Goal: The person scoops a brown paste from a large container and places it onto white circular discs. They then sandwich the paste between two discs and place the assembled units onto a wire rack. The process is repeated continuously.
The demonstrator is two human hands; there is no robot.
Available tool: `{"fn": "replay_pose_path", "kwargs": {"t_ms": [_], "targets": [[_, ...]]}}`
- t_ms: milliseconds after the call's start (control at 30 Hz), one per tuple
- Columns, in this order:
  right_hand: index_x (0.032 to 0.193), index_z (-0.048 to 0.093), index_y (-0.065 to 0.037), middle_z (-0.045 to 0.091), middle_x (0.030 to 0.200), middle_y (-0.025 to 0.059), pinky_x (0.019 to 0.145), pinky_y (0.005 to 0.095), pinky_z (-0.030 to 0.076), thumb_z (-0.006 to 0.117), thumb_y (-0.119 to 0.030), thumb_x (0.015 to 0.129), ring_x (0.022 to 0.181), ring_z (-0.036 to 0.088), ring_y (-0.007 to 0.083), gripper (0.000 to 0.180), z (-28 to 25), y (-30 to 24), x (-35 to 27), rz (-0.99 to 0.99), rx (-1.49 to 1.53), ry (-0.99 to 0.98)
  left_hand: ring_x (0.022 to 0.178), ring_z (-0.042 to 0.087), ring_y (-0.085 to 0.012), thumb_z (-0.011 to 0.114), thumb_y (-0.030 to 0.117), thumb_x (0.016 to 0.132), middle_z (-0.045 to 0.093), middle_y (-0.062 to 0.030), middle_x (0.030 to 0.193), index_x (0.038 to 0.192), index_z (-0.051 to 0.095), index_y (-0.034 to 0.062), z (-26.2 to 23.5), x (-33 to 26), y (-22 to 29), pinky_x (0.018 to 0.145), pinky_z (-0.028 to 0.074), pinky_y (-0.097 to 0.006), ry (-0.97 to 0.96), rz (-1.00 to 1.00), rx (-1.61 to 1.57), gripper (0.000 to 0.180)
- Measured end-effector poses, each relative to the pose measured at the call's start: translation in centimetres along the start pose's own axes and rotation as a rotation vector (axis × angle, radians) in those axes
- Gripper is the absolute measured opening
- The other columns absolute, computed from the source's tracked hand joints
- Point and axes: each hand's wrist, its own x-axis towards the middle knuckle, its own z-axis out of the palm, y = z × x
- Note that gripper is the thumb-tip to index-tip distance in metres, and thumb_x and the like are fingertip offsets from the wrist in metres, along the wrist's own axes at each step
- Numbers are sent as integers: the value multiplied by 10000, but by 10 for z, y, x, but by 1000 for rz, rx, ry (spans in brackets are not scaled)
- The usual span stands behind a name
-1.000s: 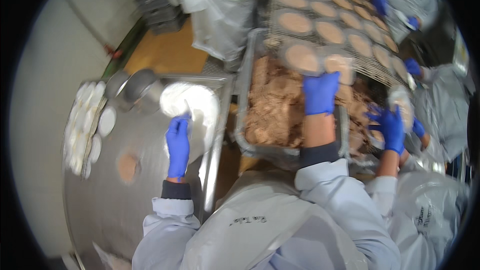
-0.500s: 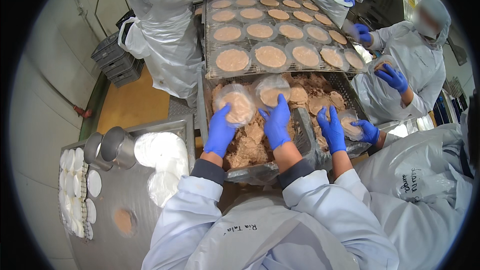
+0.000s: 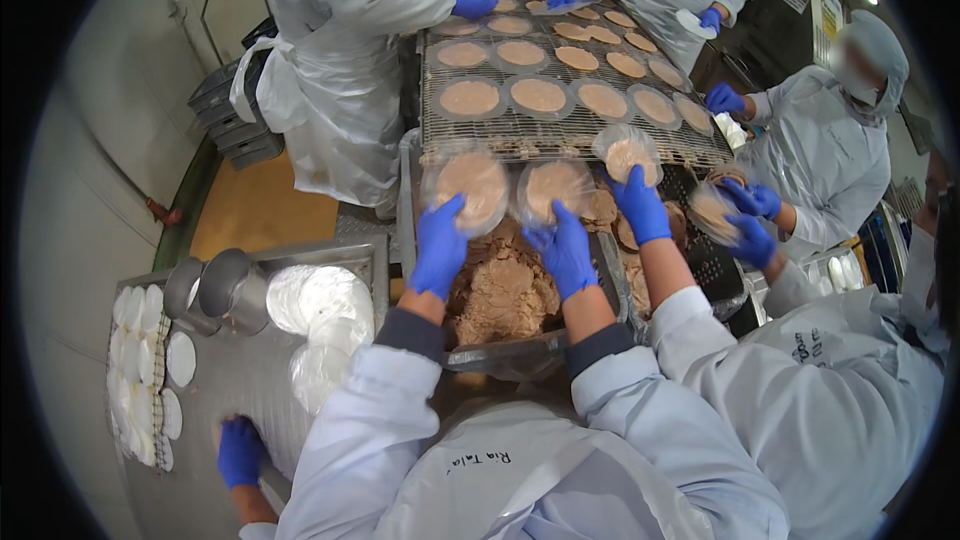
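My left hand (image 3: 441, 250), in a blue glove, grips the edge of a round pinkish patty (image 3: 470, 188) on a clear plastic sheet. A second patty (image 3: 555, 186) on clear film is pinched in my right hand (image 3: 563, 255). Both patties are held side by side at the near edge of the wire-mesh conveyor (image 3: 520, 148), above a lined bin (image 3: 525, 346) of loose ground meat (image 3: 505, 292). Rows of flat patties, such as one patty (image 3: 538, 96), lie on the mesh ahead, most on clear discs.
At right, a co-worker's gloved hand (image 3: 642, 208) holds a patty at the belt. More co-workers stand around the conveyor. On the metal table (image 3: 215, 360) at left are metal rings (image 3: 232, 290), clear film discs (image 3: 325, 310) and white discs in a rack. Another person's hand (image 3: 240, 452) rests there.
Both my hands have moved the patties from over the bin to the conveyor's edge. The belt's patties have shifted away. The right neighbour's hand has reached forward, and another person's hand has appeared at lower left.
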Motion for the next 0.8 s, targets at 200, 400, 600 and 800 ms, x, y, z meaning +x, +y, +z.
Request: {"fn": "replay_pose_path", "kwargs": {"t_ms": [200, 400, 600, 800], "targets": [[1140, 419, -47, 500, 1084, 128, 730, 389, 479, 571, -277, 810, 880, 565, 269, 430, -11, 3, -7, -55, -63, -114, 1101, 469, -304, 406, 417, 893, 428, -172, 1218, 1250, 336, 10, -10, -30, 32, 882, 443, -462, 32, -303, -569, 546], [1135, 478, 31, 502, 1116, 143, 830, 274, 431, 654, -231, 748, 948, 540, 226, 500, 41, 23, -14, -701, -652, -243, 1042, 516, -248, 488, 300, 876, 480, -140, 1179, 1218, 388, 0, 30, -36, 62, 865, 455, -384, -55, -226, -634, 466], [1166, 478, -19, 507, 1115, 107, 920, 378, 340, 622, -304, 756, 1098, 427, 194, 520, 30, 13, -31, -266, -396, -129, 1011, 533, -254, 525, 201, 858, 509, -136, 1140, 1197, 408, -7, -1, -33, 2, 850, 465, -384, 94, -418, -599, 414], [1299, 323, -106, 367, 1312, 140, 1010, 435, 230, 529, -349, 816, 1245, 304, 280, 578, 19, -29, 1, -228, 8, -72, 1028, 521, -281, 527, 253, 861, 495, -165, 1149, 1206, 390, -6, 21, 16, 38, 856, 461, -418, -11, -226, -800, 452]]}}
